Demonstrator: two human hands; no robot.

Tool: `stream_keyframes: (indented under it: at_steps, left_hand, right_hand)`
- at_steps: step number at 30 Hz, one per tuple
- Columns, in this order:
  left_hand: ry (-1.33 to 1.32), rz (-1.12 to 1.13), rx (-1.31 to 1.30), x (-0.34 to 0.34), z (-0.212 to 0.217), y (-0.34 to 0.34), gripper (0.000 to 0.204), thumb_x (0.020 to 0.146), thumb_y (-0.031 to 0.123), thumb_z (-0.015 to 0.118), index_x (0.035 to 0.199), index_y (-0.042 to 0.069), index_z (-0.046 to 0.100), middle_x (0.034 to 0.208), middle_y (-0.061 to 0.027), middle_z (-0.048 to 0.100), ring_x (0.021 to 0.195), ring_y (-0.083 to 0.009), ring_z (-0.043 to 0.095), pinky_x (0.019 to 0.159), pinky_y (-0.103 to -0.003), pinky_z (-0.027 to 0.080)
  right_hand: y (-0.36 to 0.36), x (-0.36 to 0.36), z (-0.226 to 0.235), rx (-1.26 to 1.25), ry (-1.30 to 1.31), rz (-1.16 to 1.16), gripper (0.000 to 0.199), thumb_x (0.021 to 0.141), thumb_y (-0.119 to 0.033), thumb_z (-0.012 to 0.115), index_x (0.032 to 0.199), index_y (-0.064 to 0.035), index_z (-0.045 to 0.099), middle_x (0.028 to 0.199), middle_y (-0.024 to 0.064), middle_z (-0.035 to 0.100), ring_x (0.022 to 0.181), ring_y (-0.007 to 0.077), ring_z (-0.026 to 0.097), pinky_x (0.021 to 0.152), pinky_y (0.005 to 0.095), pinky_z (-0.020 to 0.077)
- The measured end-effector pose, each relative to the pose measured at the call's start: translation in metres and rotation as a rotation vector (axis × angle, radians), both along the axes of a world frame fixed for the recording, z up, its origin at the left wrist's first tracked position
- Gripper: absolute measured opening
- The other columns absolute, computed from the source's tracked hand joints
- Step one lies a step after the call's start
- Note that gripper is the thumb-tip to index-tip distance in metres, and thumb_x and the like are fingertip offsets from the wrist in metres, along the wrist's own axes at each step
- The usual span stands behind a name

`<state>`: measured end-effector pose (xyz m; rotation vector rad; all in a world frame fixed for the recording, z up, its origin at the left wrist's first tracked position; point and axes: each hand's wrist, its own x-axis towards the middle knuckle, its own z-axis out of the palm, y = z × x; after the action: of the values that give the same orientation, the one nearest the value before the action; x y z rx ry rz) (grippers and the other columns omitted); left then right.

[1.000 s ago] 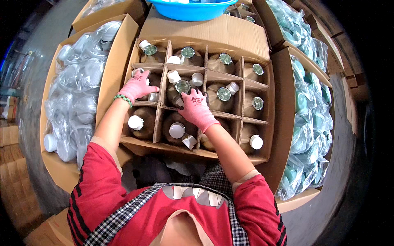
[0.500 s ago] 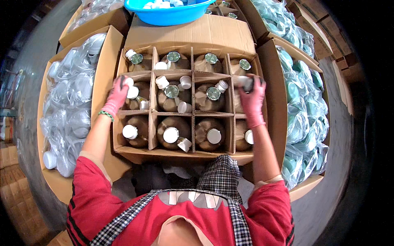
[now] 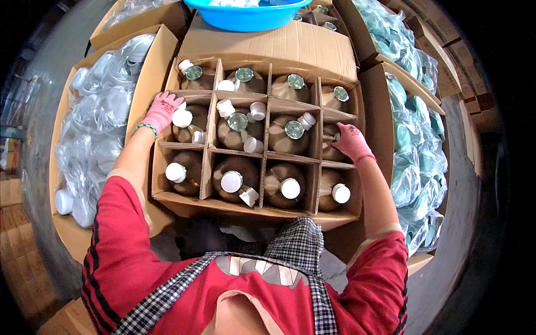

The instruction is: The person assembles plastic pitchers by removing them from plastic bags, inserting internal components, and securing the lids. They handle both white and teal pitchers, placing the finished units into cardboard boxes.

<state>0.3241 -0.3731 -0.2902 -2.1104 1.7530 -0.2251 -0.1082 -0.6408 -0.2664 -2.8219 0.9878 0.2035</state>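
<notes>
Both hands have spread outward since the earlier frame. Left hand (image 3: 162, 110) rests its fingers on a white cap at the carton's (image 3: 268, 50) left edge; right hand (image 3: 350, 142) closes on a bottle (image 3: 330, 146) at the right edge. Glass-like bottles likely heavy, fragile; best gripped at the neck.

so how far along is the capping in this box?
Done: the front row of four bottles wears white caps, e.g.. In hand: left hand rests on a white cap in the middle row's left cell; right hand is on the bottle in its right cell. Left: back-row bottles show green sealed mouths, loose caps lying beside them.
</notes>
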Motion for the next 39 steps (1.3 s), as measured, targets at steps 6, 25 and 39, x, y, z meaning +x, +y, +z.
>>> stream_keyframes:
  at_steps: [6, 25, 39]
  left_hand:
    - [0.639, 0.279, -0.732, 0.001, 0.026, 0.013, 0.050, 0.063, 0.023, 0.067, 0.105, 0.004, 0.048, 0.099, -0.0140, 0.052, 0.094, -0.0294, 0.049, 0.082, -0.037, 0.040]
    - [0.786, 0.054, -0.244, -0.133, 0.045, -0.055, 0.053, 0.063, 0.025, 0.067, 0.107, 0.003, 0.048, 0.107, -0.0210, 0.045, 0.096, -0.0338, 0.048, 0.084, -0.036, 0.041]
    - [0.304, 0.013, -0.103, -0.171, -0.001, -0.091, 0.029, 0.074, 0.034, 0.055, 0.085, 0.008, 0.056, 0.083, -0.0123, 0.056, 0.075, -0.0292, 0.056, 0.067, -0.037, 0.045]
  right_hand:
    - [0.028, 0.015, -0.014, -0.178, 0.008, -0.442, 0.038, 0.069, -0.034, 0.061, 0.091, -0.0051, 0.050, 0.088, 0.0174, 0.056, 0.080, 0.0337, 0.057, 0.069, 0.0409, 0.0463]
    - [0.035, 0.068, -0.026, -0.332, -0.160, 0.182, 0.034, 0.064, -0.011, 0.059, 0.097, -0.0074, 0.050, 0.094, 0.0108, 0.050, 0.087, 0.0293, 0.049, 0.069, 0.0396, 0.0406]
    - [0.083, 0.071, 0.019, 0.175, -0.637, 0.000, 0.049, 0.054, -0.005, 0.070, 0.096, -0.0027, 0.044, 0.097, 0.0210, 0.045, 0.088, 0.0367, 0.048, 0.074, 0.0386, 0.0436]
